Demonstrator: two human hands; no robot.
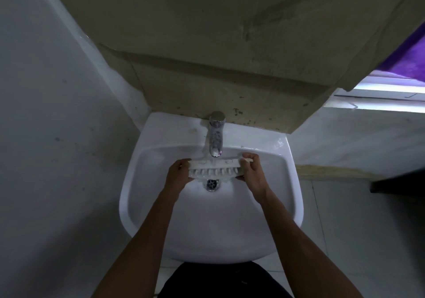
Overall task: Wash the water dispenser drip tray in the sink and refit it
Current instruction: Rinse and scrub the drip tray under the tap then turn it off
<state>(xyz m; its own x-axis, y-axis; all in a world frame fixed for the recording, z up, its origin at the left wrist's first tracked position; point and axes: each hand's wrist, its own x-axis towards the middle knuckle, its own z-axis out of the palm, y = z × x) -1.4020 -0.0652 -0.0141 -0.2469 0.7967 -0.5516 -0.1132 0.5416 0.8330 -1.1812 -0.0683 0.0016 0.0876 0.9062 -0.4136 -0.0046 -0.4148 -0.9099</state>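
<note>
The white drip tray (215, 170) is held crosswise over the basin of the sink (161, 224), directly under the spout of the chrome tap (216, 136) and just above the drain (211, 183), its slotted grille side turned toward the person. The left hand (177, 173) grips the tray's left end, fingers curled round its edge, and the right hand (251, 168) grips the right end in the same manner, thumb beneath and fingers wrapped over the top. Both bare forearms reach in from the near rim of the sink. Whether water is running from the tap I cannot tell, though the tray looks wet. Behind the tap stands a stained, beige wall (230, 44); to the left of the sink is a pale grey wall (46, 136). To the right of the sink, farther back, a bright window ledge (379, 97) shows beneath a purple cloth (409, 58).
</note>
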